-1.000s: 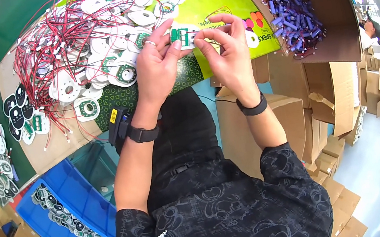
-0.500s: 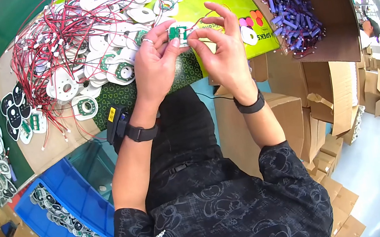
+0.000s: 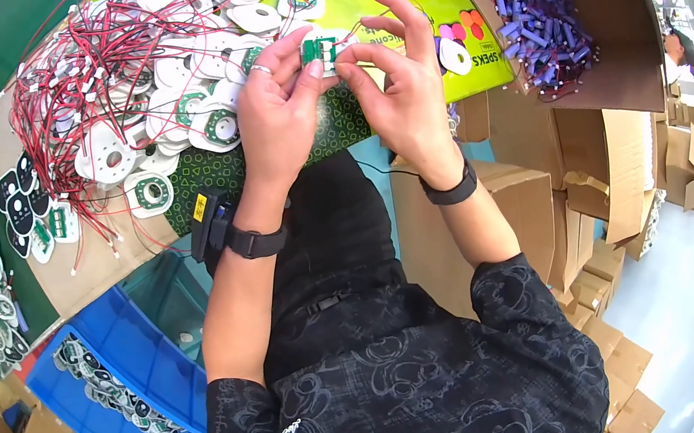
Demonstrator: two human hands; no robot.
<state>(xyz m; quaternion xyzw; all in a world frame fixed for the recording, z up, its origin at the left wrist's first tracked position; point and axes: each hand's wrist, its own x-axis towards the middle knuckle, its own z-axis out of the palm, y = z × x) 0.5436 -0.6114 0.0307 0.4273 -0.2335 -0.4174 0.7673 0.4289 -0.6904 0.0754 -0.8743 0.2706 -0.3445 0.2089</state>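
My left hand [image 3: 279, 119] grips a small green circuit board [image 3: 311, 48] on a white backing between thumb and fingers. At the board's right edge, the thumb and index finger of my right hand [image 3: 403, 99] are pinched together, while the other fingers are raised. A thin wire runs by the right fingers; whatever sits in the pinch is too small to make out. To the left of my hands lies a heap of white plastic discs [image 3: 109, 155], many with ring-shaped green boards [image 3: 222, 125] and tangled red and black wires [image 3: 71, 74].
An open cardboard box [image 3: 606, 8] at the right holds many purple battery cells [image 3: 531, 25]. Black plates [image 3: 20, 214] lie at the left on a cardboard sheet [image 3: 90, 269]. Below stands a blue bin [image 3: 139, 370] with more assemblies. Cardboard boxes [image 3: 494, 219] stand right of my legs.
Both hands stay at the circuit board with only slight shifts. The raised fingers of my right hand have moved a little, and the whole view has shifted slightly.
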